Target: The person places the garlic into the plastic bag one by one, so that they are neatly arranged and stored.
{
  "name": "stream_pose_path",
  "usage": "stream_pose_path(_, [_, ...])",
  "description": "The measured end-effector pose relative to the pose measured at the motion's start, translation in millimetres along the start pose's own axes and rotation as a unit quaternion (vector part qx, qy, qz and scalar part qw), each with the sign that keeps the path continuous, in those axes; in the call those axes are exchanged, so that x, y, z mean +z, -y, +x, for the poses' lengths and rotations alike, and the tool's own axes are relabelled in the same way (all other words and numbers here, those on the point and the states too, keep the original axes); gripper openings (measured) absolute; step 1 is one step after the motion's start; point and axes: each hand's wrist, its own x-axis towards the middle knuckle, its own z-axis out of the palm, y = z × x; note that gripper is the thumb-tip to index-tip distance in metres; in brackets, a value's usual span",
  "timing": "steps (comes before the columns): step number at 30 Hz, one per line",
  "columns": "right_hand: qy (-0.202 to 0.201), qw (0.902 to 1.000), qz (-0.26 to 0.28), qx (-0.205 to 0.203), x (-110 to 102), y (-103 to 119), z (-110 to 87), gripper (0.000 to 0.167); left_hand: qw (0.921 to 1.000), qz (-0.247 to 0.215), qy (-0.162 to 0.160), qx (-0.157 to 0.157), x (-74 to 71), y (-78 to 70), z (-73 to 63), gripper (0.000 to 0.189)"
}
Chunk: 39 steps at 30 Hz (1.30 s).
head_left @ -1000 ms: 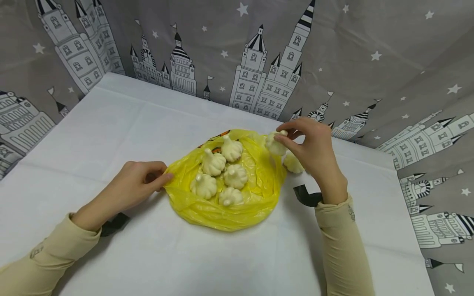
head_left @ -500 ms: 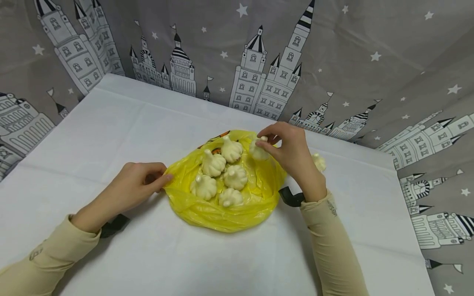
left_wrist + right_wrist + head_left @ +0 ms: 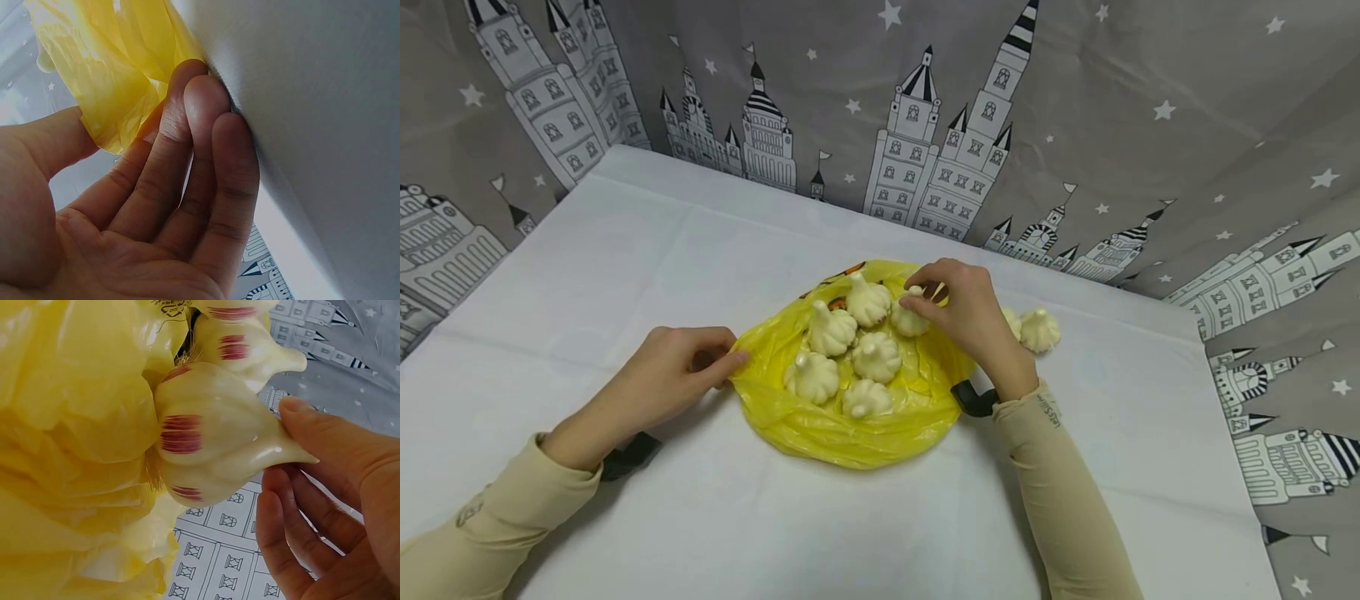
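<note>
A yellow plastic bag (image 3: pixel 850 446) lies opened out on the table, with several white garlic bulbs (image 3: pixel 877 357) standing in it. My left hand (image 3: pixel 666 379) pinches the bag's left edge between thumb and fingers; the left wrist view shows the yellow film (image 3: pixel 125 75) between them. At the bag's far right side, my right hand (image 3: pixel 966 312) holds one garlic bulb (image 3: pixel 908 317) by its stem. In the right wrist view this bulb (image 3: pixel 212 437) has purple streaks and sits against the yellow plastic, beside another bulb (image 3: pixel 237 353).
Two more garlic bulbs lie outside the bag, to the right of my right hand; one bulb (image 3: pixel 1040 331) shows whole, the other is partly hidden. The table (image 3: pixel 737 533) has a white cover. A grey curtain (image 3: pixel 820 83) printed with castles hangs behind it.
My right hand has moved left and down with the garlic bulb, from the bag's right edge into the bag next to the other bulbs. My left hand has stayed on the bag's edge.
</note>
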Motion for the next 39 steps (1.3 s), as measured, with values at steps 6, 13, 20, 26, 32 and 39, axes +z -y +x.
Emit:
stream_pose_path(6, [0.004, 1.0, 0.004, 0.0, -1, 0, 0.8, 0.027, 1.0, 0.002, 0.002, -0.001, -0.3, -0.7, 0.1, 0.016])
stream_pose_path(13, [0.01, 0.9999, -0.003, -0.007, -3, 3, -1.3, 0.032, 1.0, 0.001, 0.006, -0.004, -0.3, -2.1, 1.2, 0.017])
stream_pose_path(20, [-0.008, 0.9998, -0.017, 0.001, -7, 5, -4.4, 0.031, 1.0, 0.003, 0.003, -0.001, 0.3, -1.6, 2.0, 0.017])
stream_pose_path(26, [-0.047, 0.9987, -0.02, -0.004, -8, 6, -7.4, 0.026, 1.0, 0.004, 0.003, -0.004, 0.1, -0.5, 1.5, 0.016])
stream_pose_path(32, [-0.084, 0.9959, -0.027, -0.016, -15, 2, -14.0, 0.024, 1.0, 0.001, 0.002, -0.004, -1.0, 0.4, 1.5, 0.016])
stream_pose_path(39, [-0.131, 0.99, -0.052, 0.004, -29, -11, -30.4, 0.022, 0.9999, -0.01, 0.005, -0.001, 0.0, 1.6, -0.3, 0.015])
